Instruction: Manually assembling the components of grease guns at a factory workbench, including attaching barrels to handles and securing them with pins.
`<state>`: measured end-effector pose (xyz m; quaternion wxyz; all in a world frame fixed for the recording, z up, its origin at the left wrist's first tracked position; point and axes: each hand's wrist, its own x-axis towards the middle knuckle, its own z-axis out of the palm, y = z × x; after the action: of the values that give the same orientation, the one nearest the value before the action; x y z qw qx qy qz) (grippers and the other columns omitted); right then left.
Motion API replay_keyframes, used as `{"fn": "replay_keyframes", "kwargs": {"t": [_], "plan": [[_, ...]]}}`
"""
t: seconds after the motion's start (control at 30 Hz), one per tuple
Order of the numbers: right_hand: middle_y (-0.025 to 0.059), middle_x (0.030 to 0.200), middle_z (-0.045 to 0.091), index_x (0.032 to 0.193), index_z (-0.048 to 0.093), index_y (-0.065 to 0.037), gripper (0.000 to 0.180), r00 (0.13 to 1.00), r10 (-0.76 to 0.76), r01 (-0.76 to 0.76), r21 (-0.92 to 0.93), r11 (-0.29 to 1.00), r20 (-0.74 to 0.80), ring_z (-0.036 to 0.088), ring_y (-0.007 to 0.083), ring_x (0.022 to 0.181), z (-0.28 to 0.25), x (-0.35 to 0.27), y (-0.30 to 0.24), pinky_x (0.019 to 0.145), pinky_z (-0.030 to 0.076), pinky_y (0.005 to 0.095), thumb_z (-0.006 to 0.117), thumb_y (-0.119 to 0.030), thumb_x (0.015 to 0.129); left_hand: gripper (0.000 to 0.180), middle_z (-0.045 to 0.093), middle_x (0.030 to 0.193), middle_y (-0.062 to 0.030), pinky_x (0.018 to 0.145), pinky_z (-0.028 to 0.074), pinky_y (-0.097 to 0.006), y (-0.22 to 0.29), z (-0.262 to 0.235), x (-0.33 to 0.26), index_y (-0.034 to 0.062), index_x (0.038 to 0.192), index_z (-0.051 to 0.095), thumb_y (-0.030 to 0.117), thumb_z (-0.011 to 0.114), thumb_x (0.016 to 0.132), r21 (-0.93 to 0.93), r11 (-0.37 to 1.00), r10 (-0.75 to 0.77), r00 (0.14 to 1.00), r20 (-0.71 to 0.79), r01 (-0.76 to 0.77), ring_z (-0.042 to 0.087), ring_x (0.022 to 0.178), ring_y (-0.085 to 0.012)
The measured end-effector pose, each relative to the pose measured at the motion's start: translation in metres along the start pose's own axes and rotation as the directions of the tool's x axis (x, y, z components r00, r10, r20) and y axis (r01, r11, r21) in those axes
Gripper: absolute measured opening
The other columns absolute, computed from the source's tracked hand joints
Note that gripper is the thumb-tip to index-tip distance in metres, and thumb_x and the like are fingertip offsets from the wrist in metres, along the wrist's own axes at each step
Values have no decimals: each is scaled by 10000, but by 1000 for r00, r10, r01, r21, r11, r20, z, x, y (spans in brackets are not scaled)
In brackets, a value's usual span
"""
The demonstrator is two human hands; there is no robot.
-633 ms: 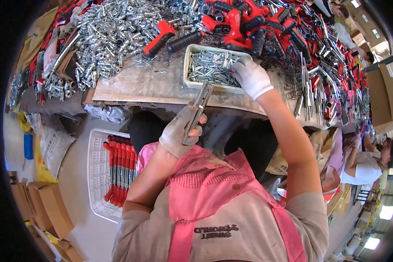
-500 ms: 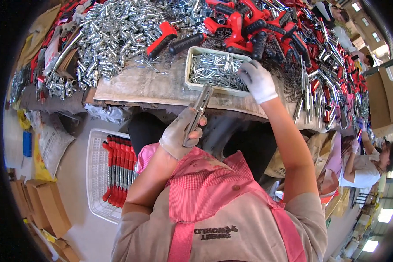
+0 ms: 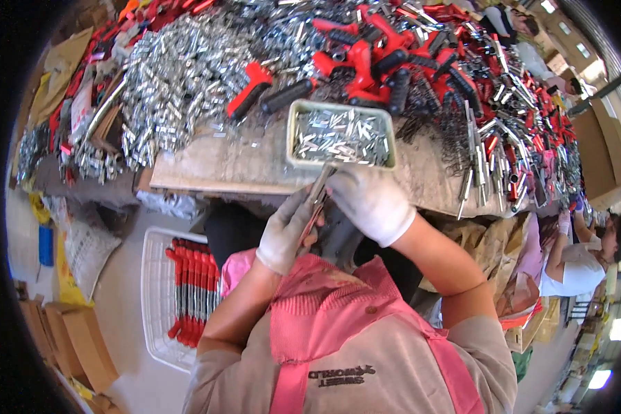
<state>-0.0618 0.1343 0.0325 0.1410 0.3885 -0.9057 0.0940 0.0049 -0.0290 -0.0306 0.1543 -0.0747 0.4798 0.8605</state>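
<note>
My left hand [image 3: 281,238], in a pale work glove, is closed around a slim metal bar with a slot [image 3: 319,190], which slants up and away from me. At the bar's upper end is my right hand [image 3: 376,205], also gloved, its fingers pinched together against the metal. Whatever those fingers hold, if anything, is hidden. Just beyond the hands stands a shallow whitish tray [image 3: 291,141] filled with short metal pins [image 3: 341,134].
Silver fittings [image 3: 179,76] heap up at the far left of the bench [image 3: 217,162]. Red and black handles [image 3: 362,69], springs and rods pile up at the right. A white basket [image 3: 148,297] with red-ended tools stands at lower left; another person [image 3: 579,252] sits at right.
My right hand has come back from the pin tray to the upper end of the metal bar. My left hand still grips the bar. The view has shifted slightly.
</note>
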Motion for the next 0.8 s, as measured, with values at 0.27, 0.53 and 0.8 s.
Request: {"fn": "replay_keyframes", "kwargs": {"t": [0.27, 0.53, 0.8], "plan": [[86, 868, 578, 919, 599, -84, 202, 987, 55, -22, 211, 977, -151, 604, 280, 740, 7, -11, -5, 643, 502, 367, 666, -123, 733, 425, 577, 913, -27, 487, 369, -169, -4, -7, 11, 85, 1358, 414, 147, 499, 946, 252, 935, 258, 966, -1, -250, 435, 580, -45], [74, 777, 587, 1006, 399, -27, 298, 800, 454, -318, 919, -234, 393, 559, 103, 583, 33, -7, 15, 496, 467, 236, 643, -99, 851, 419, 540, 855, -44, 429, 320, -166, 13, 14, 25, 114, 1376, 385, 185, 444, 967, 121, 983, 124, 984, 126, -139, 417, 553, -42], [115, 907, 627, 995, 569, -23, 170, 646, 608, -323, 555, 766, -462, 630, 241, 791, -16, 20, 216, 737, 498, 328, 542, -152, 887, 426, 488, 921, -85, 656, 448, -306, -18, 23, 22, 69, 1362, 235, 91, 381, 962, -33, 999, 3, 958, 285, 7, 493, 718, -156]]}}
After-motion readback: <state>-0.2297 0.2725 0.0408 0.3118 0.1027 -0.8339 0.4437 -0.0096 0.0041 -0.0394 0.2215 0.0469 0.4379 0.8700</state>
